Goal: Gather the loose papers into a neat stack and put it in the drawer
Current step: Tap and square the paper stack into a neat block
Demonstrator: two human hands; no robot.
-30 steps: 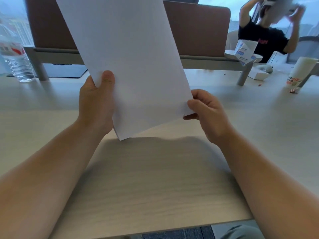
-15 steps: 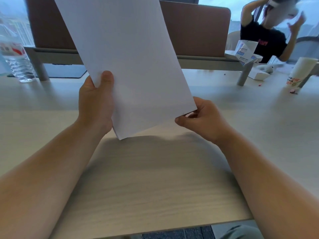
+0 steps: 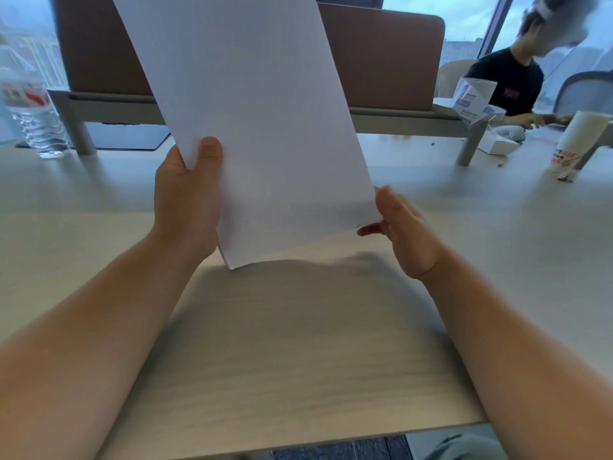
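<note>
A stack of white papers (image 3: 258, 121) stands tilted above the pale wooden table (image 3: 298, 343), its lower left corner just above the tabletop. My left hand (image 3: 187, 197) grips the stack's left edge, thumb on the front sheet. My right hand (image 3: 403, 230) is at the stack's lower right corner with straight fingers touching the edge there. No drawer is in view.
A water bottle (image 3: 31, 114) stands at the far left. A brown divider panel (image 3: 381, 58) on a grey rail crosses the table behind the papers. At the far right sit a person (image 3: 510, 81), a small box (image 3: 472, 101) and a paper cup (image 3: 575, 141).
My right hand has let go of the lower right corner and opened, its fingers now straight against the edge. The stack and my left hand have barely moved.
</note>
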